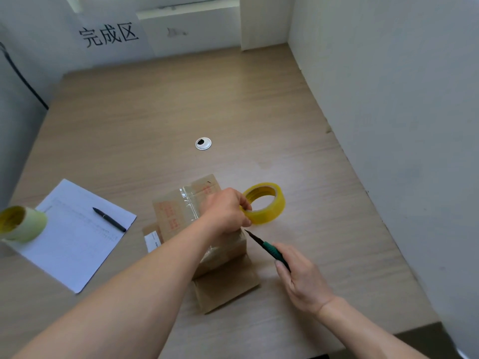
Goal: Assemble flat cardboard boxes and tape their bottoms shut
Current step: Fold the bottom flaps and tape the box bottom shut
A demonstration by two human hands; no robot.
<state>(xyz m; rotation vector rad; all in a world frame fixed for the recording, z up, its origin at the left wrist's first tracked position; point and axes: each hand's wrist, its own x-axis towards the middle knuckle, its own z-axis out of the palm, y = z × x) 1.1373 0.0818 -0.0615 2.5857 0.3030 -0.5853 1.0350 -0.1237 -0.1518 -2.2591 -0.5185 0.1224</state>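
A small brown cardboard box (178, 211) with red print stands on the wooden table, a strip of clear tape running over its top. My left hand (226, 209) reaches across the box and grips a yellow tape roll (267, 204) just past its right side, fingers through the core. My right hand (302, 278) holds a green-handled utility knife (267, 247). The blade points up-left toward the tape below my left hand. More brown cardboard (225, 286) lies under and in front of the box.
A white sheet of paper (75, 237) with a black pen (108, 219) lies to the left. A second tape roll (22, 224) rests at the far left edge. A round cable grommet (203, 143) sits mid-table. White walls enclose the back and right.
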